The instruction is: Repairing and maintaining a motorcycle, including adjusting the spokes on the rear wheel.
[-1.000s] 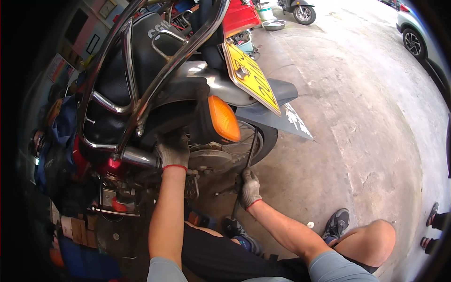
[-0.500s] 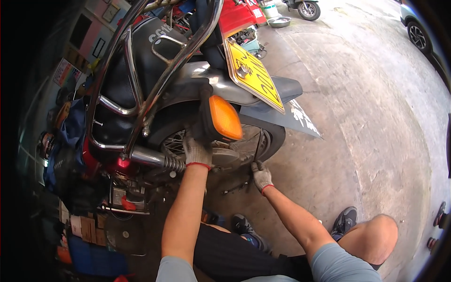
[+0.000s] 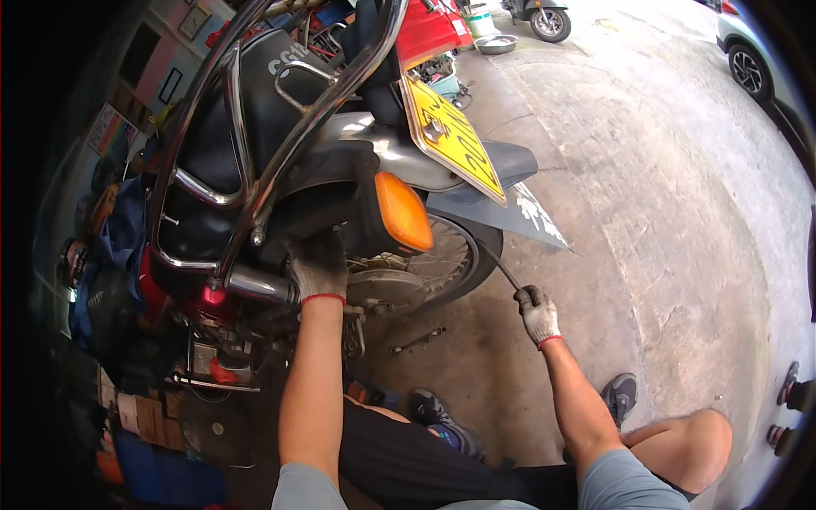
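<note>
A motorcycle's spoked rear wheel (image 3: 463,255) with a black tyre stands under the grey mudguard. My right hand (image 3: 539,314), in a dirty white work glove with a red cuff, is closed round a slim metal tyre lever (image 3: 507,274). The lever slants up and left, its far end at the edge of the tyre and rim. My left hand (image 3: 320,268), gloved alike, lies against the wheel's near upper side, left of the orange indicator lamp (image 3: 403,212). Its darkened fingers merge with the tyre, so their grip is hidden.
A chrome rack (image 3: 255,191) and a yellow number plate (image 3: 450,136) overhang the wheel. A metal tool (image 3: 418,341) lies on the concrete floor (image 3: 612,255) below it. Cardboard boxes (image 3: 149,416) stand at the lower left. A parked car (image 3: 752,64) is at the far right.
My right hand has swung right and outward, tilting the lever from nearly upright to a slant. My left hand has shifted left along the wheel.
</note>
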Demonstrator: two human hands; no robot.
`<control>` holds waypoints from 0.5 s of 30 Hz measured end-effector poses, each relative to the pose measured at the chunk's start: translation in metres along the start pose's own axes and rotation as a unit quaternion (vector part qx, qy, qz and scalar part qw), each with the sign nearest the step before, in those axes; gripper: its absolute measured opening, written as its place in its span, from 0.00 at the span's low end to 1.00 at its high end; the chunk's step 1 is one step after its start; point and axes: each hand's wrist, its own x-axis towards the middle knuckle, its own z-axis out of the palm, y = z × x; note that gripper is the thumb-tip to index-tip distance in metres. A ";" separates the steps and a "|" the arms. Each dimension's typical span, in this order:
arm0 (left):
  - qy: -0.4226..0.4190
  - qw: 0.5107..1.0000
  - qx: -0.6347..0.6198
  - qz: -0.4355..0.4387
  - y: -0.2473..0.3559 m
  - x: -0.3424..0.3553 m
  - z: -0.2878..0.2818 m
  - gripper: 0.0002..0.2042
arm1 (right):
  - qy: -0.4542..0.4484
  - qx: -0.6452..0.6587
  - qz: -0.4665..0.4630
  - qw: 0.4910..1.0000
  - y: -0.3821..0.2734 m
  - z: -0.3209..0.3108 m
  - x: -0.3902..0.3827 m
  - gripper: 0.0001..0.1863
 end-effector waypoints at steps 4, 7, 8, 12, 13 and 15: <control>-0.001 1.000 0.001 0.015 0.006 0.001 -0.002 0.22 | -0.021 -0.014 -0.049 0.998 -0.010 -0.023 0.017 0.17; 0.018 0.999 -0.008 0.035 0.004 0.003 0.002 0.21 | -0.055 -0.068 -0.043 0.995 -0.032 -0.046 0.029 0.17; 0.026 0.998 -0.010 0.048 0.002 0.003 0.004 0.20 | -0.061 -0.086 -0.051 0.993 -0.034 -0.051 0.034 0.18; -0.031 0.997 -0.017 0.066 0.003 0.006 -0.004 0.20 | -0.085 -0.120 -0.056 0.988 -0.048 -0.059 0.047 0.18; -0.042 0.997 0.043 0.052 0.014 0.010 -0.025 0.22 | -0.099 -0.119 -0.053 0.986 -0.054 -0.055 0.047 0.18; -0.052 0.993 0.099 0.034 0.017 0.009 -0.030 0.23 | -0.092 -0.102 -0.037 0.990 -0.054 -0.042 0.041 0.17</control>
